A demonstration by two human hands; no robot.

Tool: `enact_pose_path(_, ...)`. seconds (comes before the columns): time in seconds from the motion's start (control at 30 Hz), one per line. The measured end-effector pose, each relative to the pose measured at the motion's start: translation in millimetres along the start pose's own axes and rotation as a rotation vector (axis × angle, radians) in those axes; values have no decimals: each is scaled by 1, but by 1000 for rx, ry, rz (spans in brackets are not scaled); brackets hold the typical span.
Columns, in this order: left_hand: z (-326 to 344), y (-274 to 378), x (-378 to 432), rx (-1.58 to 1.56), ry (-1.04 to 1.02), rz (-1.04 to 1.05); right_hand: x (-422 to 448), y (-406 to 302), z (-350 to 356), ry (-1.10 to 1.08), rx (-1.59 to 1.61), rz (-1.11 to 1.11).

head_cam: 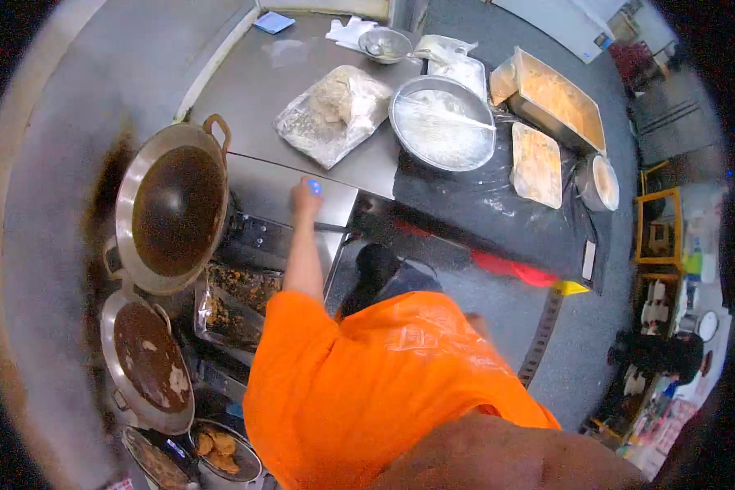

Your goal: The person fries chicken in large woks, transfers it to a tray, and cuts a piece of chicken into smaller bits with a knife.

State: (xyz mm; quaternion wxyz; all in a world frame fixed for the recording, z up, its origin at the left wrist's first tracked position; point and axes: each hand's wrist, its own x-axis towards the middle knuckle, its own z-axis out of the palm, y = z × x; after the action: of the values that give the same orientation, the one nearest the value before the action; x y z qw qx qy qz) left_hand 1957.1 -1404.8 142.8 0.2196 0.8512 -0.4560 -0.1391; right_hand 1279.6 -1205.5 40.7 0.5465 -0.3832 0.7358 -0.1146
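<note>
My left hand (307, 191) reaches forward over the front of a stainless steel counter (257, 184). A small blue thing (314, 187) shows at the hand; whether it is held or worn is unclear. To the left sits a big wok (177, 208) of dark oil. Beyond the hand, a plastic-covered tray (318, 125) carries a pale floury heap (334, 98). A round metal basin (444, 131) of white flour, partly under clear plastic film, stands to its right. My right hand (479, 323) is mostly hidden beside my orange shirt, and its fingers cannot be made out.
A second wok (150, 358) with dark liquid and a pot of fried pieces (220, 450) stand at lower left, near a tray of browned crumbs (239, 303). On the right are a deep rectangular pan (557, 101), a floury board (536, 165) and a round tub (599, 182).
</note>
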Motion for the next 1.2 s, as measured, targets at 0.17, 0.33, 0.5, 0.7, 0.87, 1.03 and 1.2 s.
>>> enact_pose_path(0.17,-22,15,-17,-518,-178,26,-14,-137,30,-136,-276,-99)
enact_pose_path(0.33,-56,78,-45,-1127,-291,54,60,-110,6,-232,59,39)
enact_pose_path(0.5,-72,112,-57,-1250,-330,88,72,-130,-3,-301,7,119)
enact_pose_path(0.7,-74,176,-67,-1236,-392,148,59,-118,7,-211,-66,41)
enact_pose_path(0.87,-49,247,-90,-1166,-520,178,48,-67,-8,-229,-201,-78)
enact_pose_path(1.03,-19,332,-135,-1095,-722,144,32,-6,-60,-67,206,95)
enact_pose_path(1.2,48,448,-183,-1008,-919,214,19,121,-117,131,341,177)
